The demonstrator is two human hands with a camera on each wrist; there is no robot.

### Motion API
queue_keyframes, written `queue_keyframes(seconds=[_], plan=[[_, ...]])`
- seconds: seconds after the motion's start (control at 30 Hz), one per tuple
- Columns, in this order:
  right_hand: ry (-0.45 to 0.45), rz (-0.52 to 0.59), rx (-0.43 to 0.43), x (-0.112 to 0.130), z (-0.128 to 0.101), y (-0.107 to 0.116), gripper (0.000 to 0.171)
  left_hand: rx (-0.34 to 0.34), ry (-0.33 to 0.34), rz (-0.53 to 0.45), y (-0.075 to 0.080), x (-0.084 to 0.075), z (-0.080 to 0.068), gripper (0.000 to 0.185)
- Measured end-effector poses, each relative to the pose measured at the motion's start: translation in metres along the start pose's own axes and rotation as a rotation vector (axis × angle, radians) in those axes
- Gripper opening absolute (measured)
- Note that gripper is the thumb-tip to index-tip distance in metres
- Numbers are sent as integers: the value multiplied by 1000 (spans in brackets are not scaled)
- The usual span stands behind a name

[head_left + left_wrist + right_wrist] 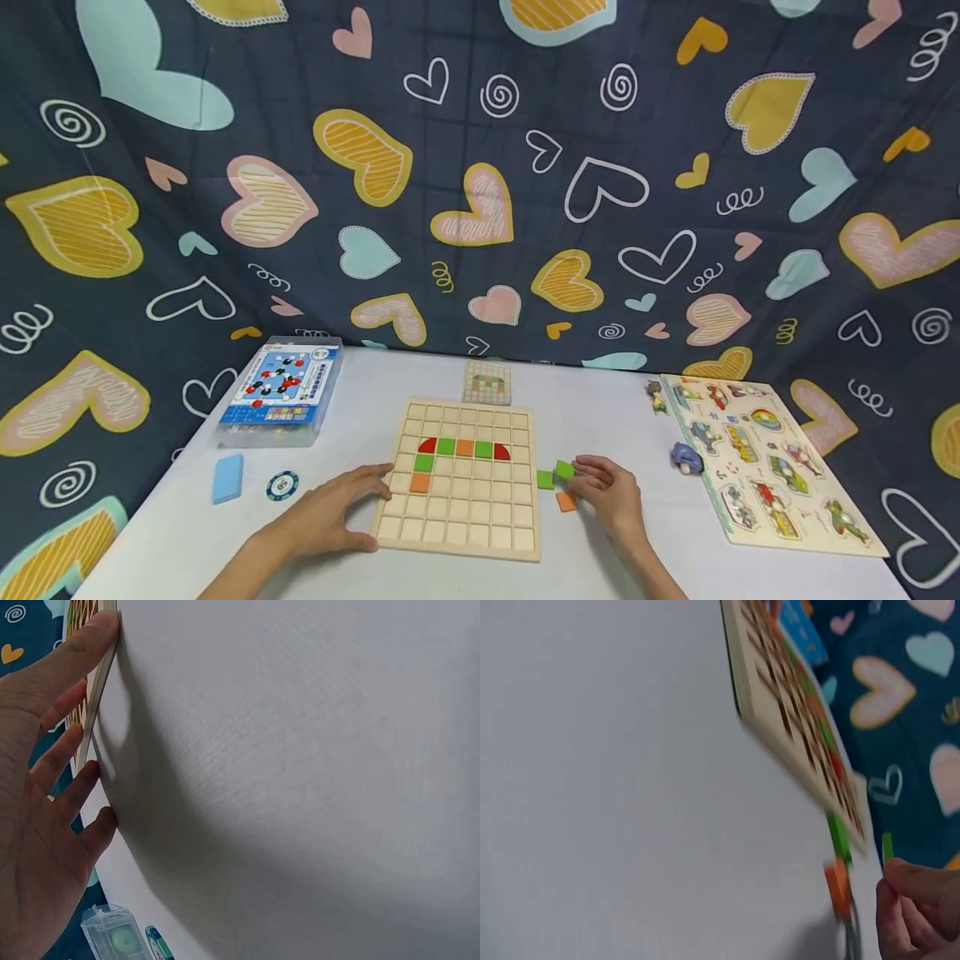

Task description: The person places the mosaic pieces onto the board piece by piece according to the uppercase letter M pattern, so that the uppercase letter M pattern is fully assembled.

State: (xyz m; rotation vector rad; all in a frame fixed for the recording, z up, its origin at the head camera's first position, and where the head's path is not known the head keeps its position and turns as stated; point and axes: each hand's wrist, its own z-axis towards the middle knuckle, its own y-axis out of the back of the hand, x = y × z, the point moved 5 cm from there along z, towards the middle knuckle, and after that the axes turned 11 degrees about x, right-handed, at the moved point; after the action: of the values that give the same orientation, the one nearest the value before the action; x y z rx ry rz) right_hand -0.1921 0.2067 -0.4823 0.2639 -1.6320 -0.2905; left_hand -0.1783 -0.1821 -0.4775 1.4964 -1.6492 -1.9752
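Note:
A wooden grid board (pixel 480 512) lies on the white table with green, orange and red tiles set in several of its squares. My left hand (pixel 330 512) rests along the board's left edge, thumb (pixel 103 621) touching its side, fingers spread and relaxed. To the right of the board, my right hand (pixel 611 496) pinches a green square tile (pixel 887 846) between thumb and fingertips. Close by on the table are another green tile (pixel 545 480) and an orange tile (pixel 566 502). A small pattern card (pixel 487 382) showing a similar grid lies behind the board.
At the left stand a boxed molecule kit (pixel 281 392), a light blue block (pixel 228 478) and a round chip (pixel 282 485). A wooden picture puzzle (pixel 772 462) lies at the right, with a blue-purple figure (pixel 686 458) and a small brown figure (pixel 656 397) beside it. Heart-patterned cloth hangs behind.

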Motion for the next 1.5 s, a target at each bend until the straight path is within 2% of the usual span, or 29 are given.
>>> queue_keyframes(seconds=[0.17,0.3,0.4,0.5,0.67,0.97,1.2,1.37,1.5], plan=[[58,39,55,9,-3,-36,33,35,21,-32,-7,1,1,50],[170,38,137,20,1,-66,31,19,16,-26,-5,0,0,50],[264,-8,180,29,5,-86,29,2,7,-12,-1,-1,-1,50],[321,-62,187,36,9,-101,28,3,3,-13,1,0,-1,50],[353,-131,162,43,14,-115,27,21,14,-38,-2,1,0,50],[397,-106,173,49,20,-125,28,10,31,-21,0,2,-1,49],[335,-47,222,51,22,-127,25,13,15,-23,2,2,-1,49],[269,52,284,50,20,-109,27,10,11,-5,3,2,-1,49],[239,72,297,43,19,-73,25,18,20,-1,3,1,-1,50]])
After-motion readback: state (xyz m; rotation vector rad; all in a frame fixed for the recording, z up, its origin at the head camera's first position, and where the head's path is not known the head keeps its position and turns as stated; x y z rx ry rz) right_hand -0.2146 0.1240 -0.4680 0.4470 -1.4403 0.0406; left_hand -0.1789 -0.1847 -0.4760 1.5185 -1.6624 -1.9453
